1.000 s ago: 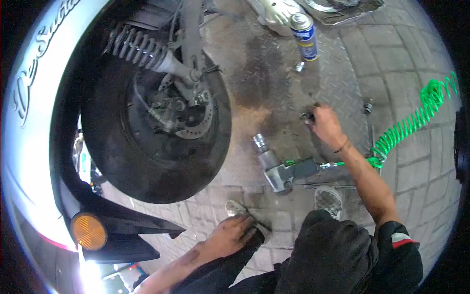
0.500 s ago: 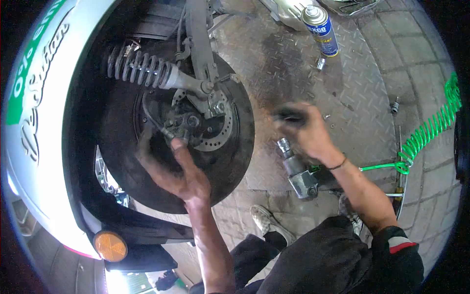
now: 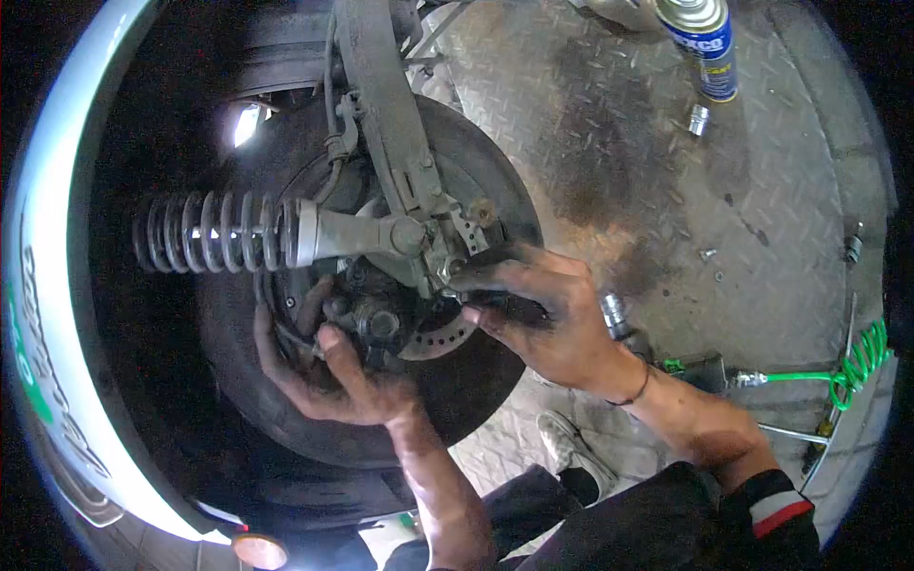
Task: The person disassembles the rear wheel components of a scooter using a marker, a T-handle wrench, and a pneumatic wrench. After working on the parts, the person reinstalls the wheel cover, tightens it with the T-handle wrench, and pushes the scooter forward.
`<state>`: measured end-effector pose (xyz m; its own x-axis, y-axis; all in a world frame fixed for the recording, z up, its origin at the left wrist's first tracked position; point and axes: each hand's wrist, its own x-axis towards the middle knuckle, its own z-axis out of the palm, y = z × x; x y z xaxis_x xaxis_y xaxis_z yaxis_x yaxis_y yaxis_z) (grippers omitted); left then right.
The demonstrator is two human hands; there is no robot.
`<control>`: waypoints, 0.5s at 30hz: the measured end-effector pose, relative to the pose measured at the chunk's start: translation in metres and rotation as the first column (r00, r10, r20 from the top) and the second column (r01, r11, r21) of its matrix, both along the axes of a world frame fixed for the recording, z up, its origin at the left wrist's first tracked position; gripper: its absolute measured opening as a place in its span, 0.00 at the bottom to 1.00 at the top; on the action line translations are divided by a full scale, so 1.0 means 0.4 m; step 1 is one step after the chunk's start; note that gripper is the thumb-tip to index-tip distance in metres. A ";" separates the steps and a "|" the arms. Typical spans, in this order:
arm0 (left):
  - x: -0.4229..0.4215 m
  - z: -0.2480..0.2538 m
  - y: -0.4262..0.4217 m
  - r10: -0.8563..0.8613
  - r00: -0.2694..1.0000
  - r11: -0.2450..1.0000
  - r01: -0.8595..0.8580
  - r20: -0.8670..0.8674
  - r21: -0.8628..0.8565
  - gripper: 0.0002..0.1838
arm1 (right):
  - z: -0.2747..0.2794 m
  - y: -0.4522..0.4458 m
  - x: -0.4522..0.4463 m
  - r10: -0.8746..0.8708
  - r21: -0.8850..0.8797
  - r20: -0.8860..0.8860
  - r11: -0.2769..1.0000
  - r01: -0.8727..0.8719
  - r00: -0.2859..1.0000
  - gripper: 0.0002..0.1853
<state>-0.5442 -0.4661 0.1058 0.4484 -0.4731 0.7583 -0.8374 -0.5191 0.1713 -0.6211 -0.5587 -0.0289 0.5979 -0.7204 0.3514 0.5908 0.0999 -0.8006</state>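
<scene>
While my left hand (image 3: 347, 385) grips one dark, rounded metal caliper (image 3: 381, 322) beside one perforated brake disc (image 3: 443, 341), my right hand (image 3: 557, 319) curls near one shiny fastener (image 3: 447, 272); its grasp I cannot tell.

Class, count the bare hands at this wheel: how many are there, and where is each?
2. The left hand is at the brake caliper; the right hand is beside the perforated brake disc. Neither is fully hidden.
</scene>
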 end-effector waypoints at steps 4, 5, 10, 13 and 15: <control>0.004 0.003 -0.008 0.051 0.997 0.999 -0.052 0.061 0.015 0.25 | 0.003 -0.014 0.005 0.076 0.015 -0.009 0.997 -0.076 0.997 0.14; -0.001 0.001 -0.019 0.069 0.995 0.998 -0.070 0.071 0.009 0.22 | 0.005 -0.012 0.017 0.079 0.021 -0.006 0.997 -0.079 0.997 0.14; 0.042 0.019 0.035 0.047 0.987 0.991 -0.066 0.157 0.115 0.32 | 0.034 -0.033 0.025 -0.196 -0.186 0.024 0.962 0.197 0.980 0.17; 0.027 0.012 0.024 0.067 0.992 0.990 -0.079 0.111 0.113 0.36 | 0.043 -0.058 0.022 -0.269 -0.295 -0.030 0.923 0.249 0.963 0.20; 0.024 0.008 0.021 0.090 0.993 0.990 -0.097 0.070 0.100 0.36 | 0.040 -0.066 0.030 -0.281 -0.349 -0.056 0.905 0.245 0.958 0.21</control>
